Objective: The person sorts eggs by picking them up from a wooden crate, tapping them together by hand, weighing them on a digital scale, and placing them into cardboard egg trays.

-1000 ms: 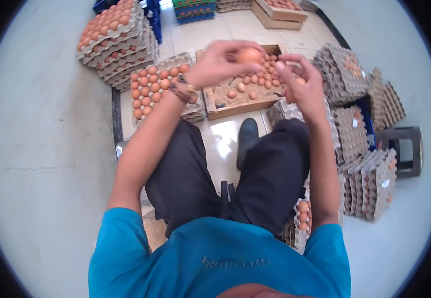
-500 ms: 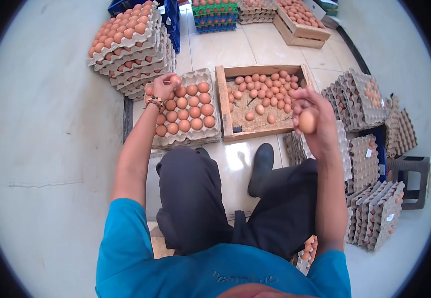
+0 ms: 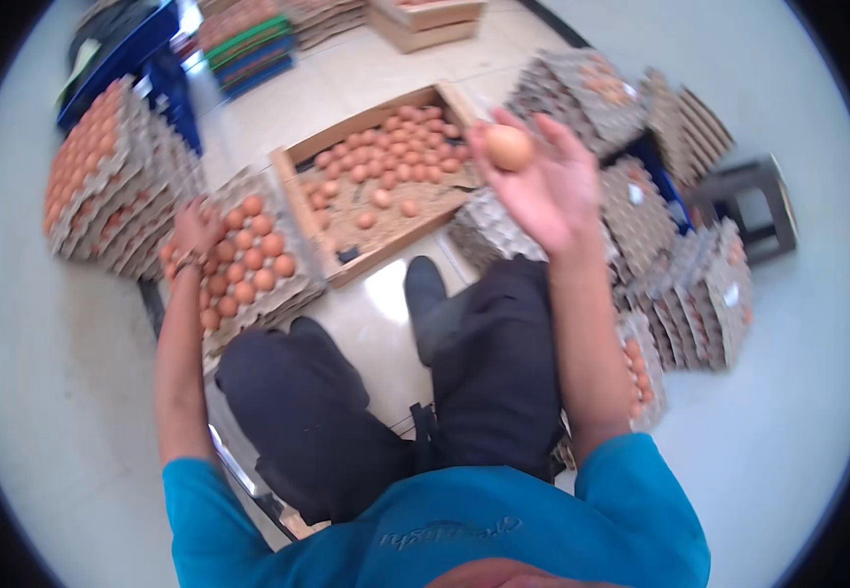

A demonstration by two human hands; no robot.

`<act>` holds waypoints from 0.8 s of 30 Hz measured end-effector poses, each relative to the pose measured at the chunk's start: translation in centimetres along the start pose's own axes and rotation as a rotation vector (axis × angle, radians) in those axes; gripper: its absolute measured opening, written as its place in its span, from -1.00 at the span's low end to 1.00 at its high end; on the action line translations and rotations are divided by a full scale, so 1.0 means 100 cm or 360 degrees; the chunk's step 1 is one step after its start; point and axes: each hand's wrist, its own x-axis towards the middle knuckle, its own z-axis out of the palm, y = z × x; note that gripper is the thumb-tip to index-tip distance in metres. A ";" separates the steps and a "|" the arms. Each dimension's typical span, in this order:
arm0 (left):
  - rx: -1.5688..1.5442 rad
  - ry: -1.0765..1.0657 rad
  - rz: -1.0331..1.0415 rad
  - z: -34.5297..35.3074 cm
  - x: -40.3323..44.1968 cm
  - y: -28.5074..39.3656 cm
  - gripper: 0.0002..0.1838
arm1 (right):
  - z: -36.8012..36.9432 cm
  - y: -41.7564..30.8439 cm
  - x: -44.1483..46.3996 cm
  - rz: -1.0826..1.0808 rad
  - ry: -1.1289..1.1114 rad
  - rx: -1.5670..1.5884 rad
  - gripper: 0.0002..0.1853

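My right hand (image 3: 545, 186) is raised to the right of the wooden box, palm up, holding one brown egg (image 3: 509, 148) at its fingers. Over the far left part of a grey pulp egg tray (image 3: 292, 286) my left hand (image 3: 197, 231) reaches down; blur hides its fingertips and whether an egg is between them. Rows of brown eggs (image 3: 254, 258) sit in this tray, which tops a stack. Beside it, the wooden box (image 3: 382, 258) contains many loose eggs (image 3: 392, 147) on a brown, grainy bed.
At the left rises a tall stack of filled egg trays (image 3: 116, 181), near a blue crate (image 3: 121, 73). More tray stacks (image 3: 694, 289) and a grey stool (image 3: 763, 206) are at my right. My boot (image 3: 425, 299) is close to the box's front edge.
The whole view has turned and shifted, so the tray and box appear farther left. My right hand has turned palm up with its egg. The left hand stays over the tray.
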 end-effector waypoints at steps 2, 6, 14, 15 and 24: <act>-0.0057 -0.0049 0.0298 -0.008 0.002 0.005 -0.55 | -0.011 -0.004 -0.010 -0.0028 -0.0210 0.0036 -0.48; -0.0552 -0.0515 0.0375 -0.073 -0.003 0.106 -0.60 | -0.043 -0.002 -0.045 -0.0207 -0.0141 -0.0096 -0.47; -0.0805 -0.1402 0.0711 -0.123 -0.007 0.271 -0.59 | -0.142 -0.034 -0.162 -0.0374 0.0240 -0.0265 -0.47; -0.0753 -0.1452 0.0739 -0.130 -0.014 0.293 -0.58 | -0.154 -0.036 -0.179 -0.0421 0.0360 -0.0293 -0.43; -0.0644 -0.1722 0.0960 -0.104 -0.058 0.339 -0.54 | -0.213 -0.049 -0.326 -0.0714 0.0660 -0.0259 -0.40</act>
